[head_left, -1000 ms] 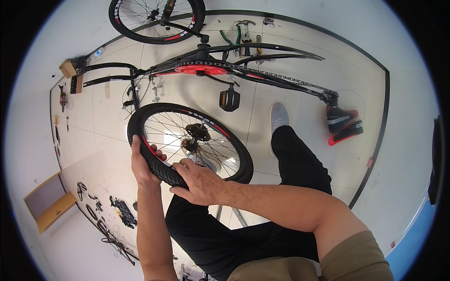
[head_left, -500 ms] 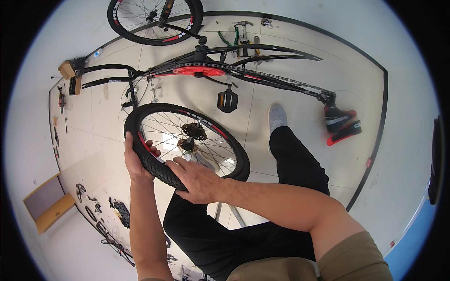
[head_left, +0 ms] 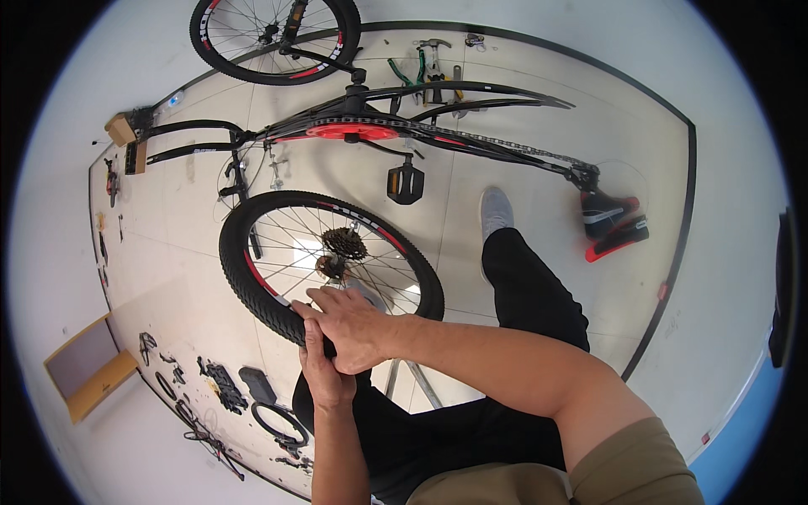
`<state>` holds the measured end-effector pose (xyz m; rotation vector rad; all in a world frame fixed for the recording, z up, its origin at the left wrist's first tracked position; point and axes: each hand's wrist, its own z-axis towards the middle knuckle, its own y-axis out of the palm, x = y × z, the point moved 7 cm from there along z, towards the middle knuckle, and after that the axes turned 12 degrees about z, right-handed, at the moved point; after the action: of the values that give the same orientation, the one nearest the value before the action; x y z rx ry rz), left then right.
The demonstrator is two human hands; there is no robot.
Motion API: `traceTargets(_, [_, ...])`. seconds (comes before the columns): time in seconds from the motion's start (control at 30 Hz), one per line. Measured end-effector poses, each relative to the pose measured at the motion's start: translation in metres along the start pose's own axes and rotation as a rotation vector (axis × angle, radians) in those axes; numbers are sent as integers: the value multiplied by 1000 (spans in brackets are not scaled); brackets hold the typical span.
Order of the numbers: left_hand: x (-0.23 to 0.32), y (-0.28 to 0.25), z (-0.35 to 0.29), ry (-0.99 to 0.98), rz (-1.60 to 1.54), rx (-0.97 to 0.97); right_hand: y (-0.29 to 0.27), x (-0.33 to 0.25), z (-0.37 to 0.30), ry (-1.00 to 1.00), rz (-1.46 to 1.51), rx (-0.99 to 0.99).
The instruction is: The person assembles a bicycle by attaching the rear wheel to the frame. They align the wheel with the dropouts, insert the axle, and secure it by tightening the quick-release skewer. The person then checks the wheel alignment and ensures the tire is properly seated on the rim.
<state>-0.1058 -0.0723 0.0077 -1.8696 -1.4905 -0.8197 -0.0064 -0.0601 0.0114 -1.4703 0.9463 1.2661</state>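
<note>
Both hands, left (head_left: pixel 324 370) and right (head_left: pixel 353 324), clench my black knobby-tyred spoked bicycle wheel (head_left: pixel 324 269), steadying it upright against my lap.

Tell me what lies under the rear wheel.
Under the rear wheel show pale floor tiles through the spokes. Both hands, left and right, cover the near tyre; anything beneath them is hidden.

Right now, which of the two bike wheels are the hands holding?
The nearer wheel, the one with the gear cluster at its hub. Both hands, left hand and right hand, grip its tyre. The other wheel lies untouched farther off.
</note>
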Motion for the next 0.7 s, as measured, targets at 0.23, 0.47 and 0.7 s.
traceTargets(0.23, [-15,-37,13,80,-41,72,-20,23,8,291,485,207])
traceTargets(0.47, [-13,-28,20,181,-121,103,-25,34,2,382,308,320])
traceTargets(0.7, [58,-10,-15,114,-217,249,-32,35,3,281,173,359])
